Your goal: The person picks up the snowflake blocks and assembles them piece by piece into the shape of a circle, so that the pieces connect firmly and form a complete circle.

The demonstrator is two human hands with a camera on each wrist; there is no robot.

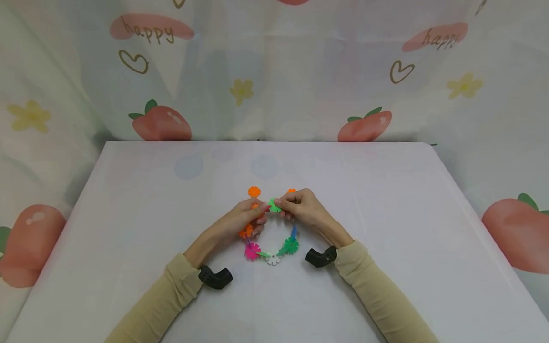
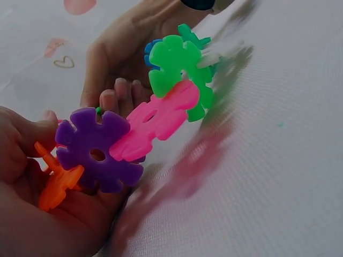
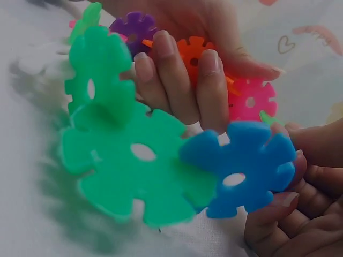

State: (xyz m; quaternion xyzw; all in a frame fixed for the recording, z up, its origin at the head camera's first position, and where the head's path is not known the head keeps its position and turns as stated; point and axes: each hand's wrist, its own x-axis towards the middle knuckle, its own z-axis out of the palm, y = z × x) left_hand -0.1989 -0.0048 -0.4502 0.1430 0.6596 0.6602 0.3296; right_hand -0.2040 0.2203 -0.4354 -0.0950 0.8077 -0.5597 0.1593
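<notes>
Slotted plastic snowflake discs form a curved chain between the two hands. In the head view my left hand (image 1: 241, 218) grips one end, its thumb over a pink disc (image 3: 252, 100); its curled fingers surround an orange disc (image 3: 194, 56). My right hand (image 1: 310, 210) pinches a light green disc (image 1: 273, 206), which meets the pink one. A purple disc (image 2: 97, 152) and another pink disc (image 2: 158, 120) follow along the left side. At the bottom of the loop is a white disc (image 1: 273, 260), then a green disc (image 3: 139, 155) and a blue disc (image 3: 241, 171) near my right fingers.
A loose orange disc (image 1: 254, 191) lies just beyond my left hand, and another orange disc (image 1: 291, 190) shows behind the right. The white-covered table (image 1: 128, 214) reaches back to a printed curtain (image 1: 266, 62). Black wrist cameras (image 1: 216, 277) sit at both cuffs.
</notes>
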